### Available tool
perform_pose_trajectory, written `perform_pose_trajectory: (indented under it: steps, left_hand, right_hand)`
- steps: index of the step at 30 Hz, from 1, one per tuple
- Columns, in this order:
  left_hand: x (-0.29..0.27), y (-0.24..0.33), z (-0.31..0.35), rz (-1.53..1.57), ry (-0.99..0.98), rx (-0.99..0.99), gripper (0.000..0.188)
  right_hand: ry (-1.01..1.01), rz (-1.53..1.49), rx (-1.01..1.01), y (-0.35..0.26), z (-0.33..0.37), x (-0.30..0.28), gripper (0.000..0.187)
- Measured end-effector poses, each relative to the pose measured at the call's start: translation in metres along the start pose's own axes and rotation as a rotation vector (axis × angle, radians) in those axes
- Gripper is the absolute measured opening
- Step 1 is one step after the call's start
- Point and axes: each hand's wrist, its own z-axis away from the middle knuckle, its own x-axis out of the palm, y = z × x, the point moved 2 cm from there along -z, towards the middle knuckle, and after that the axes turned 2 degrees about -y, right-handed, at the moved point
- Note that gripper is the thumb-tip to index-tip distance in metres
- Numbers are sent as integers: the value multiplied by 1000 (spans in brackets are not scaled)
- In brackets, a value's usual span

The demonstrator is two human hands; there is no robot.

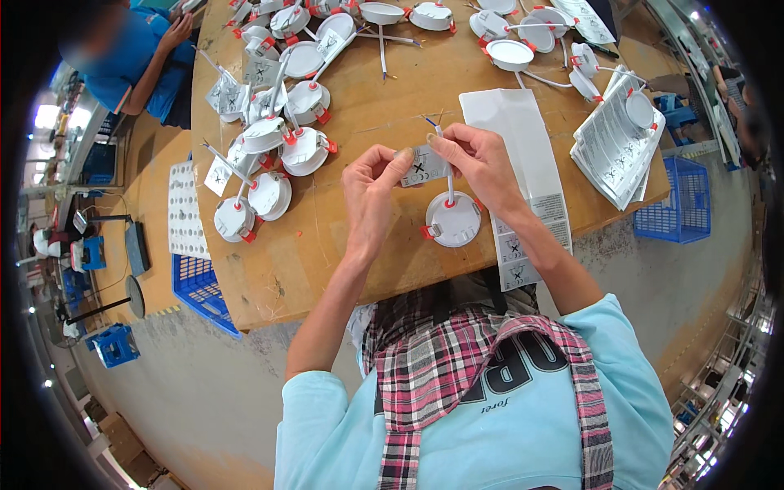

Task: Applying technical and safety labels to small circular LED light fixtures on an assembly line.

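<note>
Between my hands is a silver-grey printed sticker label (425, 167), its right edge against the white cable (450, 189) of a round white downlight (455, 222). My left hand (373, 184) pinches the label's left end between thumb and fingers. My right hand (482, 163) is closed at the cable's upper part, thumb by the label's top right corner; bare wire ends stick up above it. The downlight lies back side up on the table, with red-tipped spring clips at its sides. Beside it, partly under my right forearm, lies a long white sticker sheet (510, 135) with printed labels at its near end.
Many downlights (305, 151) with cables and labels crowd the wooden table (343, 269) at left and along the far side. A stack of printed sheets (608, 155) lies at right, a downlight on top. Blue crates (674, 200) stand on the floor. Another person (135, 61) is at far left.
</note>
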Motion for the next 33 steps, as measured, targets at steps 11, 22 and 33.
perform_pose_trajectory:
  steps: [11, 22, 33]
  left_hand:
    - [-18, -2, -5, 253, -10, -120, 27]
    - [-13, -16, -6, 172, -192, -136, 24]
    - [-3, 0, 19, 87, -227, 68, 31]
  right_hand:
    - [53, -117, 72, -7, -5, 3, 26]
    - [-61, -119, 123, -2, -5, 3, 28]
    - [-98, -201, 204, -3, -3, 3, 27]
